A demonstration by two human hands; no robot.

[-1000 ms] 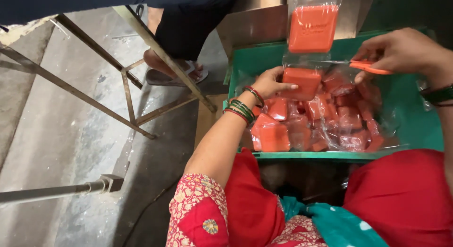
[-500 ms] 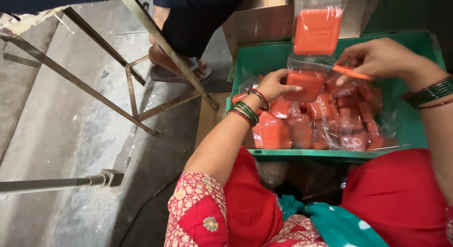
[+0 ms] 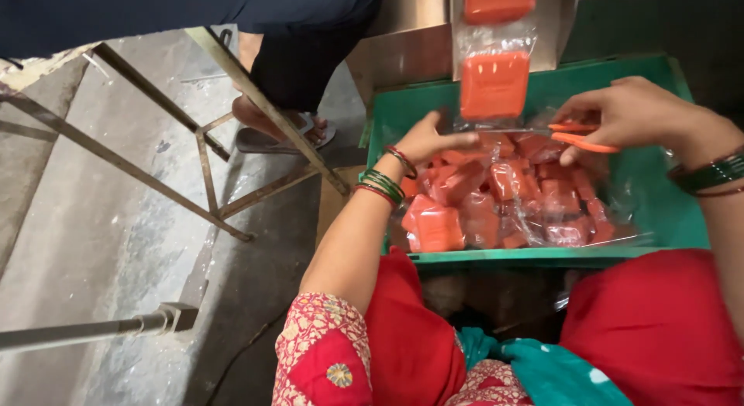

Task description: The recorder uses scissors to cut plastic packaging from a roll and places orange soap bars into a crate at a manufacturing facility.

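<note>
Left hand fingers closed on clear plastic strip of orange bar packets, hanging above green plastic crate. Right hand fingers curled round orange-handled scissors, blades at strip's lower edge. Loose sealed orange packets heaped in crate.

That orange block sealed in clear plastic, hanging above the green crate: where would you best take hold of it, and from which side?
Best grip is probably the clear plastic margin just under the hanging orange block in clear plastic, coming from below and the left, where the left hand is. The film there is flat and thin, easy to pinch. The right side is taken by the right hand with the orange-handled scissors over the green plastic crate.
</note>
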